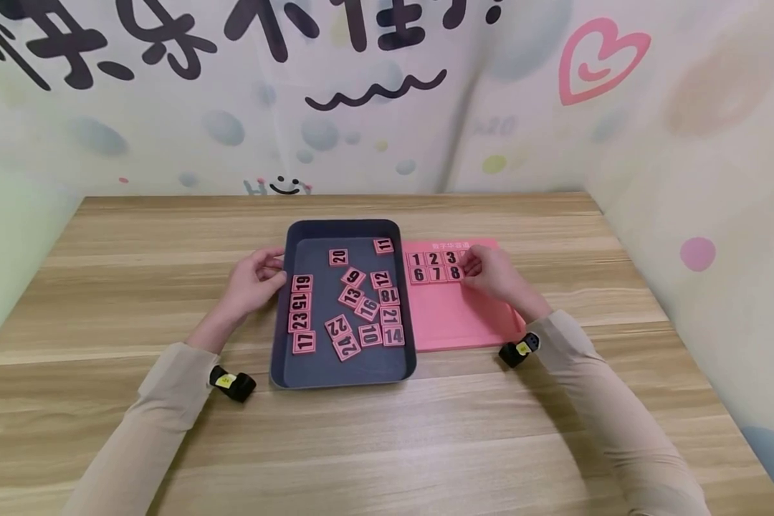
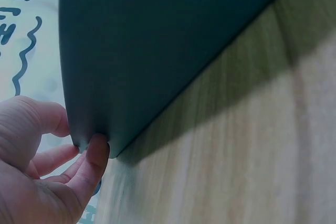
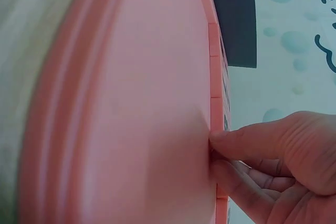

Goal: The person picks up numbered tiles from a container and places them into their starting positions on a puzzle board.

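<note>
A dark blue-grey tray (image 1: 343,370) holds loose pink number tiles, including a 9 tile (image 1: 353,276) and a 13 tile (image 1: 351,295). My left hand (image 1: 253,281) holds the tray's left edge; in the left wrist view its fingertips (image 2: 97,148) meet the dark outer wall. Right of the tray lies a pink number-puzzle board (image 1: 454,315). Along its top sit two rows of tiles, with 1, 2, 3 above 6, 7, 8. My right hand (image 1: 490,274) has thumb and finger bent at the right edge of the 8 tile (image 1: 454,273). Those fingers hide the spots right of 3 and 8.
The wood-grain table (image 1: 387,444) extends around the tray and board. A printed wall (image 1: 387,143) stands behind it, with more wall at both sides. The tray's right edge stands right against the board's left side. Small black devices are strapped to both wrists.
</note>
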A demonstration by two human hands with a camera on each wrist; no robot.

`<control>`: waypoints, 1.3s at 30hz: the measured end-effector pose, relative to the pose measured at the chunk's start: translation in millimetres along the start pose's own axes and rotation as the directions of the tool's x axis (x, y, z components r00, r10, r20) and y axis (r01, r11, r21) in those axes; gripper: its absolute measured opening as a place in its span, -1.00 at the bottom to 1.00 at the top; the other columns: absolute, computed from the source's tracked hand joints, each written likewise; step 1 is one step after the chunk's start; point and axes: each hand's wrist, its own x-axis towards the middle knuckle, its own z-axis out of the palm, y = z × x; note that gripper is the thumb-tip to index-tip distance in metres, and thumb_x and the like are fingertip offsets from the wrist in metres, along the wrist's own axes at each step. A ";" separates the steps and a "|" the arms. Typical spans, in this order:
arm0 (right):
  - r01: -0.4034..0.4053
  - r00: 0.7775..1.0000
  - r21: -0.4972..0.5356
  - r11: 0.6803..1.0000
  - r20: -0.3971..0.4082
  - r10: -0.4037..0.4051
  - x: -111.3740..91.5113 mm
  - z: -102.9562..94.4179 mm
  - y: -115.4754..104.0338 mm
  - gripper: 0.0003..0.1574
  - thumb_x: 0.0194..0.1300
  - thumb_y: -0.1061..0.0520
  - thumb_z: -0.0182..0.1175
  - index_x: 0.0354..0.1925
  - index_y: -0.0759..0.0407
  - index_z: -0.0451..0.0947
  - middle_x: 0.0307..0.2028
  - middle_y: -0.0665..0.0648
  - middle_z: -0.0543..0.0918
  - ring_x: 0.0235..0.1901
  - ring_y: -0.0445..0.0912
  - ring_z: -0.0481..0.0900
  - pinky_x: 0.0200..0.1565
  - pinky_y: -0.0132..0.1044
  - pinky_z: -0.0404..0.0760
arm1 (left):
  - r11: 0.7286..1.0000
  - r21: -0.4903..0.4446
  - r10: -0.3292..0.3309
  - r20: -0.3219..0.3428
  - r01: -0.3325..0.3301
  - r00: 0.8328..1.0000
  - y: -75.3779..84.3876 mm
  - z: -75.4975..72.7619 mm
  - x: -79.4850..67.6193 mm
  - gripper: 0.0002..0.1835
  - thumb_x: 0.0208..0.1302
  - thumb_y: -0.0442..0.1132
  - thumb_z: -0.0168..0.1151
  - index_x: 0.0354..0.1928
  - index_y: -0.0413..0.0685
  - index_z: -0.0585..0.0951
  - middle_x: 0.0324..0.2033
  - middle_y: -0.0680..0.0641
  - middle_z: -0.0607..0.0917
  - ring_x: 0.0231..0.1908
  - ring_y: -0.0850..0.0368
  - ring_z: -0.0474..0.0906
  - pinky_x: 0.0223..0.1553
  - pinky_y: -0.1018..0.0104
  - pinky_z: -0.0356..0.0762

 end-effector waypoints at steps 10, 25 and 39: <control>0.002 1.000 -0.038 0.999 -0.002 -0.002 -0.1 -8.8 -8.1 -0.68 -0.02 0.32 0.39 -0.30 0.41 0.49 -0.37 0.28 0.60 -0.34 0.06 0.56 -0.23 -0.15 0.58 | 1.000 -0.016 0.015 0.001 -0.015 1.000 0.5 2.1 3.5 -0.52 0.20 -0.50 0.05 0.20 -0.46 0.35 -0.10 -0.42 0.52 -0.26 0.07 0.51 -0.29 0.62 0.41; 0.065 0.997 0.082 0.995 0.024 -0.067 31.6 25.7 -96.3 -0.64 0.10 0.18 0.36 -0.16 0.32 0.54 -0.27 0.20 0.62 -0.28 -0.02 0.57 -0.21 -0.25 0.58 | 1.000 -0.009 0.007 -0.009 -0.007 1.000 -1.8 2.1 3.6 -0.53 0.20 -0.50 0.05 0.19 -0.44 0.36 -0.10 -0.40 0.53 -0.27 0.14 0.49 -0.28 0.62 0.39; -0.049 0.992 0.142 0.989 0.125 0.032 58.7 59.2 -126.5 -0.67 0.13 0.10 0.34 -0.17 0.28 0.60 -0.32 0.14 0.62 -0.37 -0.08 0.53 -0.33 -0.34 0.54 | 1.000 -0.015 0.015 -0.023 -0.015 1.000 -4.0 1.1 2.7 -0.52 0.18 -0.50 0.06 0.19 -0.45 0.37 -0.11 -0.42 0.54 -0.31 0.24 0.48 -0.26 0.63 0.40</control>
